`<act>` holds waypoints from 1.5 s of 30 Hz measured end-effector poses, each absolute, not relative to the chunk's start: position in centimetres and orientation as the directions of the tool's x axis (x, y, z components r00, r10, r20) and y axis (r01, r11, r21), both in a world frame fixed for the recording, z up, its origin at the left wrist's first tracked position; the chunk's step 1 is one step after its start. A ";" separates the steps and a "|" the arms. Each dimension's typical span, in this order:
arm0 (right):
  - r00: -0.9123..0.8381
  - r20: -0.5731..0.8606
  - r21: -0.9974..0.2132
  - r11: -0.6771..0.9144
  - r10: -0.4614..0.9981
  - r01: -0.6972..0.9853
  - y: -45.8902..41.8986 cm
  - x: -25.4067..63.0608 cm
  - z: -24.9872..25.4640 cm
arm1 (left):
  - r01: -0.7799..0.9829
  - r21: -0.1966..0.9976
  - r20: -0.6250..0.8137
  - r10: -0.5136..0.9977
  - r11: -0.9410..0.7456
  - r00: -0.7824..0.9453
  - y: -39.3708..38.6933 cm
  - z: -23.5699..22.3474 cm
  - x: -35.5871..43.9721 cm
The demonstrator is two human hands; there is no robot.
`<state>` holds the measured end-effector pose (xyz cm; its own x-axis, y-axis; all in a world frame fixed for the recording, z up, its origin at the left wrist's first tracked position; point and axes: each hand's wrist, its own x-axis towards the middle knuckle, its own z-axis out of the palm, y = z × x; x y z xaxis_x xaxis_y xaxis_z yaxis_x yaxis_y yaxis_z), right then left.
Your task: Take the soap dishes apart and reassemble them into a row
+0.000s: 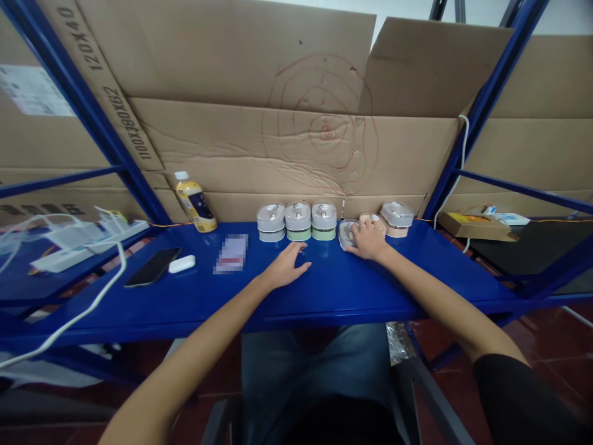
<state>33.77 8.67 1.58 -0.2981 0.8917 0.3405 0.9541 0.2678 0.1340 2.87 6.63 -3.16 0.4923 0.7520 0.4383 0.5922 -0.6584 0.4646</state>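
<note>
Through the head camera, I look down over the front edge of the blue tabletop (pixel 324 293). My left hand (pixel 286 266) is nearest, its fingers loosely spread and holding nothing. Slightly beyond, my right hand (pixel 368 240) has its fingers over a clear lid (pixel 344 235), which lies low on the tabletop. I cannot tell whether they pinch it or only rest on it. Just beyond that hand is a peach container (pixel 380 224), partly hidden.

Handling: I judge the lid to be light, rigid plastic, smooth enough to skid on this surface and liable to crack under a hard squeeze. Grip opposite side edges with light pressure; avoid pressing on the top.

Behind my left hand stand three lidded containers (pixel 298 220), side by side. A fourth lidded container (pixel 396 217) stands beyond the peach one, before the cardboard (pixel 222 167).
</note>
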 end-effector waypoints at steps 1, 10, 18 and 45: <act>-0.276 0.346 0.129 0.246 0.897 0.961 9.9 33.5 1.5 | 0.592 0.466 0.436 0.753 -0.658 0.494 6.6 -3.2 2.8; -0.241 0.484 -0.004 0.277 0.842 0.961 12.6 29.7 3.3 | 0.596 0.479 0.410 0.765 -0.644 0.497 6.4 -2.8 2.9; -0.001 0.436 -0.102 0.051 0.900 0.993 14.0 24.0 3.9 | 0.598 0.459 0.425 0.754 -0.657 0.501 6.7 -3.2 2.7; -0.796 0.137 -0.616 0.680 0.589 0.398 6.5 31.8 2.1 | 0.370 0.707 0.347 0.752 -0.602 0.560 5.5 -1.9 3.0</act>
